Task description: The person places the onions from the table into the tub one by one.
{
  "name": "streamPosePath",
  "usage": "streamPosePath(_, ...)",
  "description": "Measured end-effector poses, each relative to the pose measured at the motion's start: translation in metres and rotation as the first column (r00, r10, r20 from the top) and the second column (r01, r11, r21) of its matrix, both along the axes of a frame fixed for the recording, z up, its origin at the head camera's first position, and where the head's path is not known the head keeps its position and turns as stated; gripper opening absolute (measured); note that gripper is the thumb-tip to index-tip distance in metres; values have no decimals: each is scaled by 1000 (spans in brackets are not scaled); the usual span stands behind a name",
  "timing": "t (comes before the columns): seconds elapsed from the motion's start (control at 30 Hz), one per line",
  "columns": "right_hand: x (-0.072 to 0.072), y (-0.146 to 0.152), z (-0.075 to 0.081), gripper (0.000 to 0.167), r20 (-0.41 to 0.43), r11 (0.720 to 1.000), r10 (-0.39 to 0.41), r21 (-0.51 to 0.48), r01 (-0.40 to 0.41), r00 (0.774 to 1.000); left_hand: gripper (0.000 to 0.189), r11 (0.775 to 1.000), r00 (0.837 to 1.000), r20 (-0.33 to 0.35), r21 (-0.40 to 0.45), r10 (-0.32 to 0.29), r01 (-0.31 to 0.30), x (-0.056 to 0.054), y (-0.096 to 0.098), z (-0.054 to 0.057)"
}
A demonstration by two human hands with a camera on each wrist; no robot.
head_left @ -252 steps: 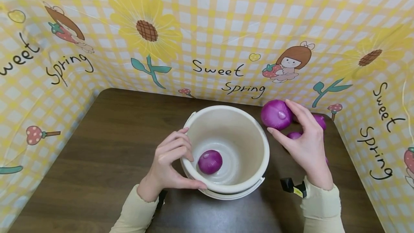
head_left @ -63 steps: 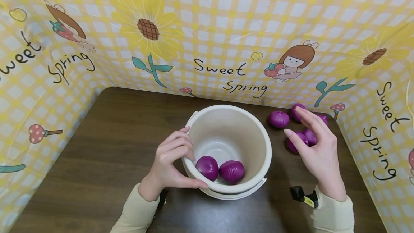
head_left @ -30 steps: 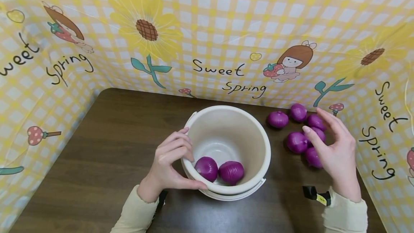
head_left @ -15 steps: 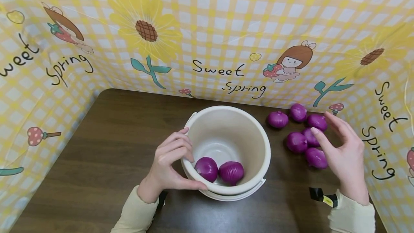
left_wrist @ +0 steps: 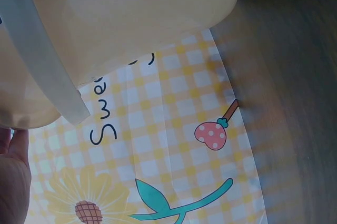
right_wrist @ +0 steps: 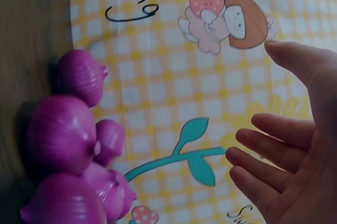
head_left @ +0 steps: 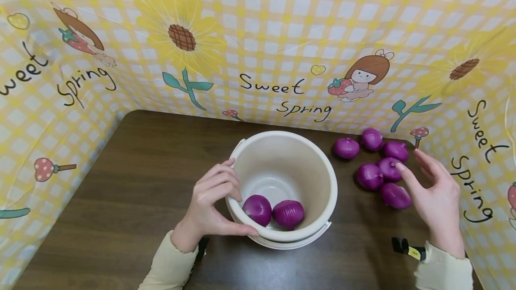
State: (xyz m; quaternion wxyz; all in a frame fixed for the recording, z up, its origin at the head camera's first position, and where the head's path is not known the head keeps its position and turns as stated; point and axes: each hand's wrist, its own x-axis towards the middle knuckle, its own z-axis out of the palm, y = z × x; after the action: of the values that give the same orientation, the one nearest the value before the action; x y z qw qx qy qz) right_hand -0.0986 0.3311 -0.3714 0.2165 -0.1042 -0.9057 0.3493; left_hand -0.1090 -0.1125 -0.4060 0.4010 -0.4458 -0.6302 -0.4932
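Yellow checked cloth (head_left: 250, 26) behind a brown counter (head_left: 121, 200). Right hand (head_left: 435, 196): fingers spread, thumb apart from them, gripping nothing. Left hand (head_left: 211, 200): holds the bucket (head_left: 310, 173) by its rim — thumb along the near side. Six onions (head_left: 369, 176) on the counter just left of the right hand; two more onions (head_left: 257, 210) inside the bucket. Judged risk: a fingertip knock could roll a round onion; a left-hand tug could tip the bucket. Pose — right palm turned leftward, forearm reaching forward.
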Motion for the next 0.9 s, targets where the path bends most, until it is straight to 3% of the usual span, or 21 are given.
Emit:
streamPosePath(0.17, 3, 7, -5, 60, 89, 999, -42, 9, 41, 995, 59, 1000, 1000, 4, -1, -1, 1, 0, 0, 0)
streamPosePath(0.5, 6, 21, -17, 67, 189, 998, -60, 11, 59, 980, 60, 1000, 1000, 10, -2, -3, 3, 0, 0, 1)
streamPosePath(0.9, 7, 34, -37, 76, 315, 1000, -3, 4, 2, 949, 59, 1000, 1000, 8, -1, -4, 4, 0, 0, 0)
